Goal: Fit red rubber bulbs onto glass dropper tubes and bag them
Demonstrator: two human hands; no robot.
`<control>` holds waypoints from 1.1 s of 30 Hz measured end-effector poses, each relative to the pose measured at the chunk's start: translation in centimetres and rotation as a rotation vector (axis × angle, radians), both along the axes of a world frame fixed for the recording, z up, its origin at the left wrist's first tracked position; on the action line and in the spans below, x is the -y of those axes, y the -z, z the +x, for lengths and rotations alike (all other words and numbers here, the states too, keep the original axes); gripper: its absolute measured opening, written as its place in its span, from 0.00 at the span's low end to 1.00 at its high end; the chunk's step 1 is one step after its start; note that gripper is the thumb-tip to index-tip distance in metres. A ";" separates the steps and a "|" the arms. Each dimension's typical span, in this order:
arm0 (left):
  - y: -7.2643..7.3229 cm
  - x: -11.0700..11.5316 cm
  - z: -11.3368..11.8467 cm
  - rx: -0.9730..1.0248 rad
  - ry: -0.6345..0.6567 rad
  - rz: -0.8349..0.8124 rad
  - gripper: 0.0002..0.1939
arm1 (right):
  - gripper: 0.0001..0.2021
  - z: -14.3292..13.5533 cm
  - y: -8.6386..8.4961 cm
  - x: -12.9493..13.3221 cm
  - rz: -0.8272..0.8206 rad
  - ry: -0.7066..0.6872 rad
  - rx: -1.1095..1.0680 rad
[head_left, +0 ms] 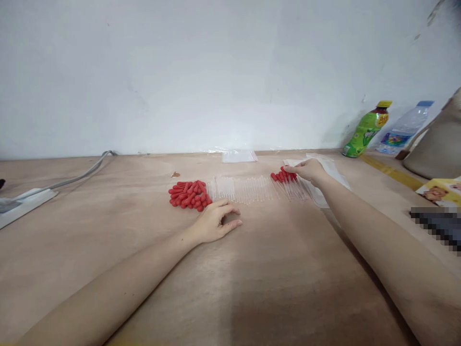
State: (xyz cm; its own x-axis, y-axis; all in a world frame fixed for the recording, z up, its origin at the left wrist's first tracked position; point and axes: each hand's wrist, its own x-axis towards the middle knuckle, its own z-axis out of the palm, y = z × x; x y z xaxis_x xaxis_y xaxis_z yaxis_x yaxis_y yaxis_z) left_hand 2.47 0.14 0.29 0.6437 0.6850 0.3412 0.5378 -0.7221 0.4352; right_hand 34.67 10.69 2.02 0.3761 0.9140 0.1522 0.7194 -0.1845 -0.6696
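Note:
My left hand (pixel 218 221) rests on the table, thumb and fingers apart and nothing between them. Just beyond it lies a heap of red rubber dropper bulbs (pixel 189 194). A row of clear glass dropper tubes (pixel 248 189) stretches to the right of the heap, side by side. At the row's right end lie several droppers with red bulbs fitted (pixel 279 177), their glass ends pointing toward me. My right hand (pixel 308 170) reaches over these, fingertips pinched at a red bulb of one dropper; the fingers partly cover it.
Clear plastic bags (pixel 324 185) lie under and beside my right forearm, and a white packet (pixel 239 156) sits by the wall. A green bottle (pixel 367 129), a clear water bottle (pixel 405 129) and a beige bag (pixel 435 139) stand at right. A power strip (pixel 27 204) with a cable is at left.

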 end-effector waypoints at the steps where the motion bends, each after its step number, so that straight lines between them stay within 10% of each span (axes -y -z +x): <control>1: 0.0 0.0 0.0 0.004 0.001 -0.001 0.13 | 0.20 -0.2 0.0 0.0 0.008 0.023 0.036; 7: 0.1 -0.1 0.0 0.002 0.009 0.005 0.13 | 0.17 -2.6 -1.1 2.2 0.158 -0.008 0.223; 15: 0.0 -0.1 0.0 0.008 0.015 0.009 0.12 | 0.13 -7.0 0.3 5.6 -0.106 -0.252 0.572; 26: 0.2 0.0 0.1 -0.013 0.010 0.050 0.12 | 0.16 -8.2 1.1 7.6 0.200 -0.235 0.707; 33: -1.3 -0.2 -0.3 -0.111 -0.291 0.392 0.07 | 0.08 -7.8 3.4 10.5 0.409 -0.604 0.505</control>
State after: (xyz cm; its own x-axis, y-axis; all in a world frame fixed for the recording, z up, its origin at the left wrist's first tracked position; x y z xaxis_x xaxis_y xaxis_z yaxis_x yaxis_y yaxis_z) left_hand 2.13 0.31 1.64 0.4920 0.6755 0.5492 0.7690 -0.6329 0.0895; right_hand 26.87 0.20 -1.37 -0.3534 0.7723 0.5279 0.8442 0.5064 -0.1758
